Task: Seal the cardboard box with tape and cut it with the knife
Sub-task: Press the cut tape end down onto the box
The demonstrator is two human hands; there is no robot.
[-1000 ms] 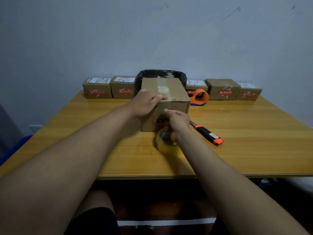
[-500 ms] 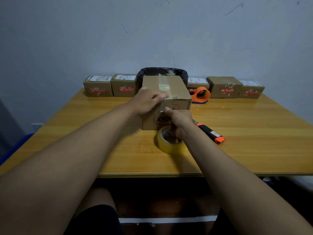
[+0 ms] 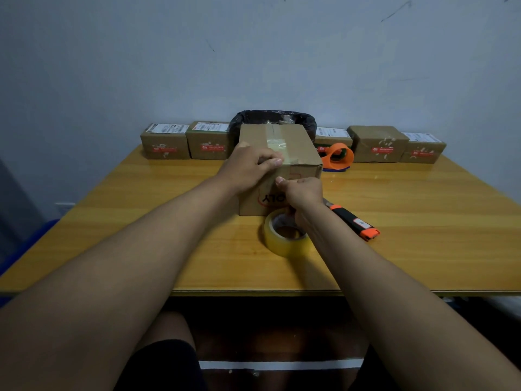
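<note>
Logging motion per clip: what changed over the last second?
Little changed. The right hand stays low at the box front, holding the tape roll. Left hand still presses the tape at the top edge. Knife unmoved.

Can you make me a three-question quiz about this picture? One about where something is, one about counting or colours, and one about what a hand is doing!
1. Where is the knife?
A. On the table, right of the tape roll
B. On top of the big box
C. In the black bin

2. How many small boxes stand in the row at the wall?
A. Two
B. Five
C. Nine

3. What is the left hand doing?
A. Hanging off the table
B. Holding the knife
C. Pressing tape down on the cardboard box

Answers:
1. A: the knife lies on the table, to the right of the tape roll.
2. B: two small boxes sit left of the bin and three right.
3. C: its fingers lie on the tape at the box's top front edge.
</note>
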